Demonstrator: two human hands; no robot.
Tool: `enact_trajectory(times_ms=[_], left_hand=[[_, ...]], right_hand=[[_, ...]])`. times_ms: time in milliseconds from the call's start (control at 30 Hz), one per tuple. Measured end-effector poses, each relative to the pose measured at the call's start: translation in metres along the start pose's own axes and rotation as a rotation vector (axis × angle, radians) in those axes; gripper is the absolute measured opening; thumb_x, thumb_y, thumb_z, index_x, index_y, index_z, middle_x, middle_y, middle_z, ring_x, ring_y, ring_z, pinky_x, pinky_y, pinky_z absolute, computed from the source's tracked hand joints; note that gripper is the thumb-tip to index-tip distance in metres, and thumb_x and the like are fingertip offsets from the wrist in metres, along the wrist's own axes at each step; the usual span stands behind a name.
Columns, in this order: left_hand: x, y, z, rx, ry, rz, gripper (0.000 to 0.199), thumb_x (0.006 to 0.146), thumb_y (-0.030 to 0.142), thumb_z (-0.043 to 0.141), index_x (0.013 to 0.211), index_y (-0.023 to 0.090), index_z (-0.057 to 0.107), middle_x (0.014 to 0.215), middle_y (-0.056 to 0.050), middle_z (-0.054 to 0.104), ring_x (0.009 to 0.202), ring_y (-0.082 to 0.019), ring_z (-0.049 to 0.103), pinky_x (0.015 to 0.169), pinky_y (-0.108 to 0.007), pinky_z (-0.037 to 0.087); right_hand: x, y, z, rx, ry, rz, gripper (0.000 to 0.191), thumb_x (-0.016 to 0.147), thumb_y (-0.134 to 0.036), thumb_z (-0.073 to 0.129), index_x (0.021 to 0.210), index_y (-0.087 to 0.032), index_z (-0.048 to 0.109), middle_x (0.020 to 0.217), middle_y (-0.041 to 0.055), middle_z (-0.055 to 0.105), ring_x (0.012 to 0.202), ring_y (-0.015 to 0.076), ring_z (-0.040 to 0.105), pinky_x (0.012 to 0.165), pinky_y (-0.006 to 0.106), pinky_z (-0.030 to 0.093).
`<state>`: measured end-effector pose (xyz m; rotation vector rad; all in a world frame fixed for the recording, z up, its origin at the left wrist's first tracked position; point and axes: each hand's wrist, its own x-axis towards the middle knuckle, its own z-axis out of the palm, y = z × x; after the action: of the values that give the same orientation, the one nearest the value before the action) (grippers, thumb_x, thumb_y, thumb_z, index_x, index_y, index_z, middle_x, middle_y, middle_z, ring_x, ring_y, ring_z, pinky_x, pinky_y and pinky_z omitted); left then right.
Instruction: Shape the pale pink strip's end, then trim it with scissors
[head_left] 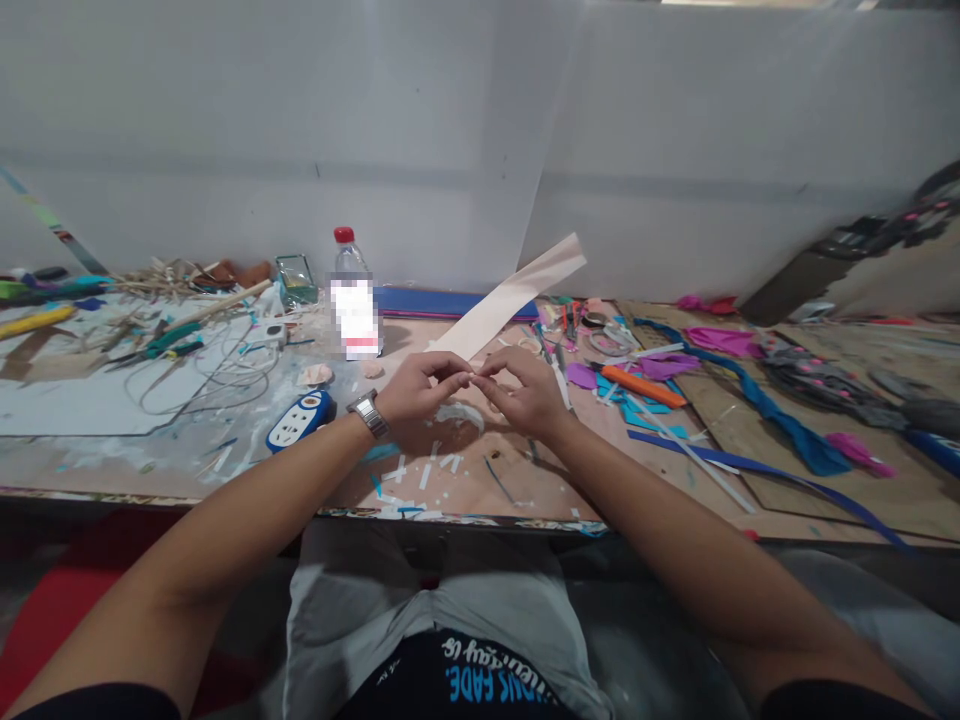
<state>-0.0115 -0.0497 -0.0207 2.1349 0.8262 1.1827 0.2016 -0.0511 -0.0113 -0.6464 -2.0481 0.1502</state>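
Our left hand and right hand seemingly pinch the strip, probably light and easily creased, best held by its edges.

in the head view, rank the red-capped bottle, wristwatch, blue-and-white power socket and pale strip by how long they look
1. Pale strip, judged by its visible length
2. Red-capped bottle
3. Blue-and-white power socket
4. Wristwatch
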Motion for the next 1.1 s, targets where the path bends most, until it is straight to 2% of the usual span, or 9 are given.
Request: enact_trajectory(times_ms=[300,467,700,900,1100], left_hand=[[0.000,0.001,0.001,0.025,0.003,-0.001,0.026,0.093,0.038,0.062,0.094,0.014,0.073,0.082,-0.006,0.071,0.071,-0.013,0.060,0.065,-0.024,0.046],[0.000,-0.002,0.002,0.004,-0.005,-0.014,0.030,0.095,0.042,0.061,0.095,0.015,0.073,0.085,-0.007,0.072,0.074,-0.014,0.061,0.067,-0.025,0.046],[0.002,-0.008,0.002,-0.112,0.048,-0.054,0.033,0.088,0.047,0.069,0.090,0.015,0.073,0.086,-0.008,0.071,0.077,-0.016,0.063,0.069,-0.027,0.048],[0.000,-0.011,0.009,-0.217,-0.001,-0.082,0.037,0.092,0.051,0.064,0.097,0.014,0.068,0.088,-0.007,0.068,0.076,-0.014,0.060,0.070,-0.026,0.047],[0.001,-0.013,0.006,-0.234,-0.037,-0.096,0.037,0.090,0.051,0.066,0.092,0.014,0.070,0.087,-0.007,0.068,0.078,-0.015,0.059,0.071,-0.026,0.046]], right_hand=[[0.000,0.000,0.001,-0.020,-0.031,-0.012,0.018,0.094,-0.037,0.066,0.086,-0.022,0.067,0.081,0.0038,0.070,0.079,0.0197,0.064,0.077,0.036,0.046],[0.000,0.003,0.000,0.005,-0.016,-0.038,0.012,0.094,-0.034,0.068,0.088,-0.023,0.068,0.085,0.0043,0.072,0.083,0.0205,0.066,0.079,0.037,0.048],[-0.002,0.003,0.003,0.027,-0.027,-0.040,0.013,0.096,-0.033,0.064,0.089,-0.022,0.066,0.085,0.0051,0.069,0.083,0.0211,0.064,0.078,0.037,0.049],[-0.002,0.004,0.003,0.028,-0.038,-0.045,0.012,0.095,-0.033,0.066,0.089,-0.022,0.066,0.088,0.0058,0.071,0.085,0.0214,0.065,0.080,0.037,0.048],[-0.003,0.004,0.002,0.037,-0.044,-0.027,0.013,0.094,-0.036,0.066,0.092,-0.023,0.070,0.088,0.0055,0.073,0.085,0.0219,0.066,0.080,0.037,0.048]])
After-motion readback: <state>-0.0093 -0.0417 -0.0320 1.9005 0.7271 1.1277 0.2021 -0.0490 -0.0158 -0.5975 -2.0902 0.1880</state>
